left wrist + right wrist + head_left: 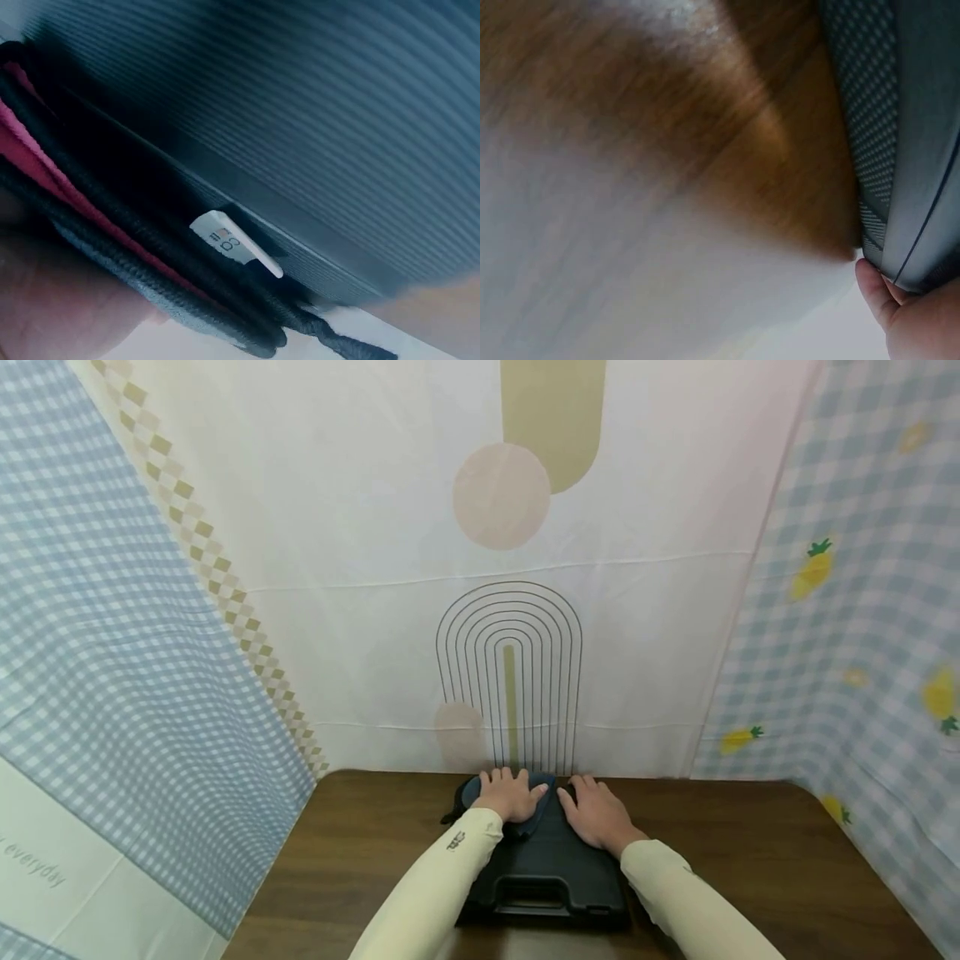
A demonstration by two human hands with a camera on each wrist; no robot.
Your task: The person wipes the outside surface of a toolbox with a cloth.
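A black hard plastic case (pixel 536 868), with a handle cutout at its near side, lies flat on the wooden table. On its far left part sits a dark blue, black-edged cloth item (pixel 471 791); its kind is unclear. In the left wrist view this cloth item (pixel 142 274) shows a pink inside, a white tag and a dark cord. My left hand (pixel 506 795) rests on the cloth with its fingers spread. My right hand (pixel 596 814) holds the case's far right corner, thumb on top, and in the right wrist view its fingers (pixel 874 289) bend round the edge.
The brown wooden table (pixel 360 843) extends to both sides of the case. A patterned white cloth (pixel 375 652) hangs at the table's far edge. Blue checked cloths hang at the left and right sides.
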